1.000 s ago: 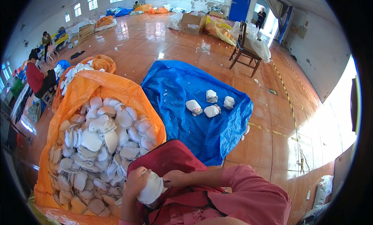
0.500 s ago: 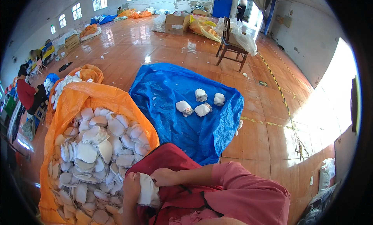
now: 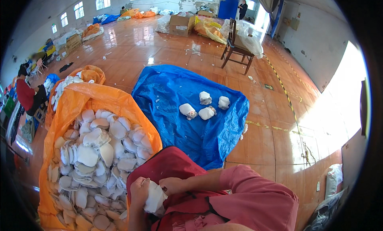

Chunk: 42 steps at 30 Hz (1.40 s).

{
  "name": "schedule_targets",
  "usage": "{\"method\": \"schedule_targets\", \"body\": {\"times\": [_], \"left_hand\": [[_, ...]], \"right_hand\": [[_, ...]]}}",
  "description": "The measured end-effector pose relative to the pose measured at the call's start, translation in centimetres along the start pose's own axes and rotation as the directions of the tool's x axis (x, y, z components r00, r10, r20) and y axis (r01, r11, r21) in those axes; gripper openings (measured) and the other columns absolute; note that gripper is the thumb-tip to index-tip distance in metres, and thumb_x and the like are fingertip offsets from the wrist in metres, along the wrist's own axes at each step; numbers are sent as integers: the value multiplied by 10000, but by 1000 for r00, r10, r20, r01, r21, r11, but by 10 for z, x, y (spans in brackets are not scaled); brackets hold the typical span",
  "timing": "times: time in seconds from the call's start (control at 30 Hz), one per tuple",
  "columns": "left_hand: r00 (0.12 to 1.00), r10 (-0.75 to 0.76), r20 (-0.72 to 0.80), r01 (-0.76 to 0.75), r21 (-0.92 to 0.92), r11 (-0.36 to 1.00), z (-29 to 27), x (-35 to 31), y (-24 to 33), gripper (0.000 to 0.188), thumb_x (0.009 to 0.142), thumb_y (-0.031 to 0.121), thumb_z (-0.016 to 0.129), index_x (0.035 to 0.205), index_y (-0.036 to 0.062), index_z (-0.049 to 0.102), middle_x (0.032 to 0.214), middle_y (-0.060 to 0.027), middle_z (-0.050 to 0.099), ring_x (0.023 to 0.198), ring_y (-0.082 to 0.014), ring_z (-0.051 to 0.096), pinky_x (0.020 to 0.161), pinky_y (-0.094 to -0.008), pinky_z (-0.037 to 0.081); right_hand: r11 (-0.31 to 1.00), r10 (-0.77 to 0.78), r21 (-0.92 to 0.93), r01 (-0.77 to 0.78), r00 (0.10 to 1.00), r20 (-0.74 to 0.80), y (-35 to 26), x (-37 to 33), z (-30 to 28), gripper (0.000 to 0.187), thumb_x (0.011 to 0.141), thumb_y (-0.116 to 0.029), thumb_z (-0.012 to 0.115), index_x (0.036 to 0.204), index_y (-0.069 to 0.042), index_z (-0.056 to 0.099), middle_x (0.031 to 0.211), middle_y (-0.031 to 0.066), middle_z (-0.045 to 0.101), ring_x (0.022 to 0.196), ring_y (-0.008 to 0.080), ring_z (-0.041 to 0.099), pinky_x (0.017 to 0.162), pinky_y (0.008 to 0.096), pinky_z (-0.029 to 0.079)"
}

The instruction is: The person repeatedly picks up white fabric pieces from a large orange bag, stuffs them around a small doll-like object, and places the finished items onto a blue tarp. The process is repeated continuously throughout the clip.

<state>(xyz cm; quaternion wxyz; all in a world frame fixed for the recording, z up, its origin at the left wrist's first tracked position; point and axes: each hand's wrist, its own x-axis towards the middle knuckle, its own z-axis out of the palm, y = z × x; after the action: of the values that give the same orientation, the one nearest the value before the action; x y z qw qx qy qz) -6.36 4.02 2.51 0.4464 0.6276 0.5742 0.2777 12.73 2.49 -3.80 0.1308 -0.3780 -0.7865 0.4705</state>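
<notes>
The left hand [image 3: 139,192] is gripping a white bundle [image 3: 155,198] above red cloth [image 3: 169,164]. The right hand [image 3: 174,186] is curling its fingers beside the bundle's upper right edge; I cannot tell whether it is pinching. At left, an orange bag [image 3: 47,167] is holding pale pads [image 3: 86,155]. Ahead, 4 similar lumps [image 3: 205,97] are lying on a blue tarp [image 3: 163,95].

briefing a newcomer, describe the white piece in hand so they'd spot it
Find the orange sack at lower left. Just right of it, over the dark red cloth, is the white piece. Unlike the sack's heaped pads, it is in the person's left hand, with the right hand at its edge.
</notes>
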Motion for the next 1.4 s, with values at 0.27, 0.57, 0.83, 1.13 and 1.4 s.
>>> {"method": "schedule_targets", "body": {"times": [0.27, 0.57, 0.83, 1.13, 1.4], "left_hand": [[998, -36, 56, 52, -313, 948, 4, 7, -23, 221, 958, 206, 581, 849, 17, 619, 717, 17, 570, 664, -65, 507, 604, -264, 428], [905, 417, -85, -380, 279, 882, -4, 8, 5, 450, 808, 203, 671, 1209, 32, 563, 1103, -152, 624, 1033, -318, 586, 916, -428, 442], [774, 633, 39, -403, 800, 444, 60, -13, 12, 411, 811, 193, 611, 1196, 50, 619, 1206, -71, 619, 1266, -291, 463, 1112, -623, 226], [716, 683, -146, -297, 822, 486, 73, -2, -9, 215, 855, 179, 579, 1035, 168, 697, 1188, -36, 598, 1268, -280, 468, 1093, -634, 260], [777, 602, -185, -289, 745, 601, 78, -6, -23, 222, 809, 232, 651, 1025, 202, 691, 1332, -108, 483, 1316, -402, 414, 1033, -677, 286]], "right_hand": [[975, -73, 172, 144, 929, -362, -1, 3, 22, 266, 744, -219, 708, 897, -12, 644, 854, 133, 546, 805, 299, 564, 719, 390, 463], [983, 138, 178, -44, 817, -560, 7, 7, 7, 238, 704, -139, 699, 870, 12, 619, 852, 154, 578, 798, 333, 590, 717, 400, 484], [960, -151, -279, -35, 775, -614, 30, 30, 23, 179, 880, -134, 595, 1031, -44, 632, 993, 124, 655, 932, 305, 621, 828, 382, 500], [588, 559, 806, 70, 685, -467, 5, 23, 30, 132, 895, -118, 632, 993, -30, 626, 939, 57, 645, 870, 145, 591, 750, 304, 493], [578, 566, 811, 88, 672, -477, 12, 12, 36, 132, 833, -73, 691, 843, -84, 559, 776, -24, 549, 713, 76, 502, 627, 245, 432]]}}
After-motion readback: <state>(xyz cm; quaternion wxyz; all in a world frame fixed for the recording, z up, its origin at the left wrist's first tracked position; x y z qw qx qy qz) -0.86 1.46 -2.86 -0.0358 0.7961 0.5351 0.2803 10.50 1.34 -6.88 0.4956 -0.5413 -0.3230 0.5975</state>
